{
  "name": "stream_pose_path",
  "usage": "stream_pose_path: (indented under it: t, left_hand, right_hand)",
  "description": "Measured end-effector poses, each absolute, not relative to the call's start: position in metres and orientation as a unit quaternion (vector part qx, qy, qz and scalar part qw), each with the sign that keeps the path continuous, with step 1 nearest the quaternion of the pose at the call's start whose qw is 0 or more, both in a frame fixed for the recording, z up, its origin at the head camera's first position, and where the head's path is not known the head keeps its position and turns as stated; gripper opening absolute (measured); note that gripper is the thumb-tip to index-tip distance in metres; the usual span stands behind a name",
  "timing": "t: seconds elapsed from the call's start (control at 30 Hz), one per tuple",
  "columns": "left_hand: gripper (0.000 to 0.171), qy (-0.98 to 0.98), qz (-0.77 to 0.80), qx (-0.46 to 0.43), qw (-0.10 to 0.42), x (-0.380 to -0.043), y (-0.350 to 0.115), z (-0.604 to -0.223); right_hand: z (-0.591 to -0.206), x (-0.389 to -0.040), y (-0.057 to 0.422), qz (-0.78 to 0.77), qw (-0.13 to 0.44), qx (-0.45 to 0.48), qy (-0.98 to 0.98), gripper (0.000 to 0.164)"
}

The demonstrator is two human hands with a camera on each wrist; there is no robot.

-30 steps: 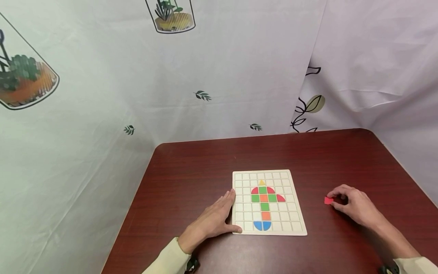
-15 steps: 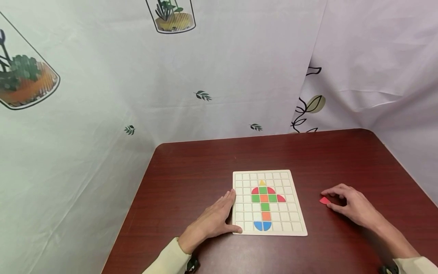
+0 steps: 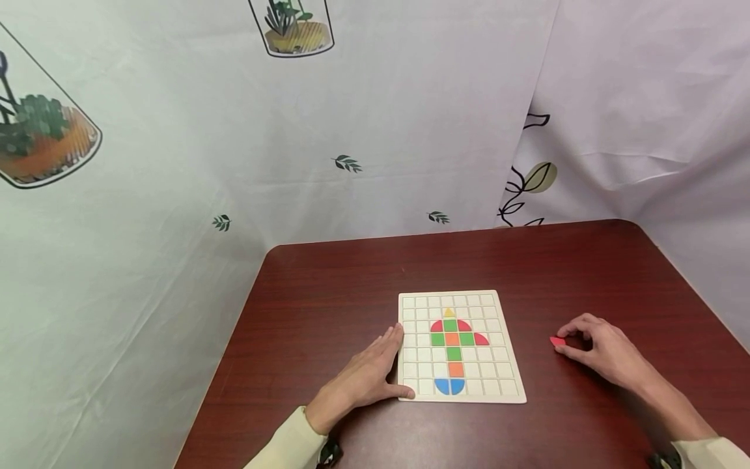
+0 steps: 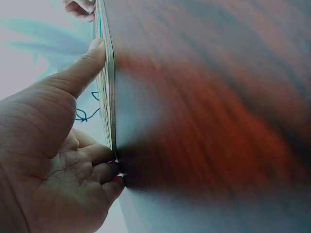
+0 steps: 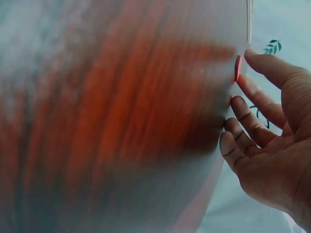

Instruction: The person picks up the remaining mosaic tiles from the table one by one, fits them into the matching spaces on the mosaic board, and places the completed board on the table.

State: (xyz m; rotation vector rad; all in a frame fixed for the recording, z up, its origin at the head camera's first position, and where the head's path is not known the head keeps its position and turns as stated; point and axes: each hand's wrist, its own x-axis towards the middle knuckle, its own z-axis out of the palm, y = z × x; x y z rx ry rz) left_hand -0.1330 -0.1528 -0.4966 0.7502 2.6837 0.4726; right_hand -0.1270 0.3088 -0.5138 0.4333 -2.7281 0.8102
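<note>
A cream grid board [image 3: 492,365] lies on the table, bearing flat tiles: a yellow triangle [image 3: 448,313], red quarter-rounds, green squares, two orange squares and two blue quarter-rounds [image 3: 442,386]. My left hand [image 3: 366,374] stretches along the board's left edge, its thumb resting on the near left corner; the left wrist view shows the fingertips down by the rim [image 4: 111,97]. To the right of the board, my right hand [image 3: 606,348] has a small red tile [image 3: 557,341] between thumb and index finger. That tile [image 5: 237,68] stands low at the tabletop in the right wrist view.
The dark red-brown wooden table [image 3: 328,293] has rounded far corners. Behind and beside it hangs a white cloth [image 3: 410,130] printed with plants and leaves.
The red tile has turned between my right fingers and shifted slightly left, then a little back. My left hand and the board stay where they were.
</note>
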Motion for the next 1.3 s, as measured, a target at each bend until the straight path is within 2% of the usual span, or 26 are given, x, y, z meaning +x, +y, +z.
stream_pose_path:
  t: [0.17,0.63,0.83,1.3]
  left_hand:
    - [0.120,0.938,0.168,0.260,0.159,-0.1324,-0.1526,-0.4963]
    - [0.119,0.938,0.167,0.262,0.156,-0.1323,-0.1522,-0.4952]
    - [0.119,0.938,0.166,0.262,0.155,-0.1323,-0.1526,-0.4957]
    - [0.119,0.937,0.165,0.265,0.156,-0.1330,-0.1536,-0.4970]
  right_hand:
    - [-0.5131,-0.1250,0.3128,0.272,0.121,0.169,-0.940,0.031]
    - [-0.5151,-0.1269,0.3099,0.268,0.143,0.193,-0.933,0.039]
    - [-0.5143,-0.1294,0.3089,0.284,0.143,0.211,-0.924,0.050]
    - [-0.5163,-0.1309,0.3100,0.268,0.157,0.228,-0.923,0.042]
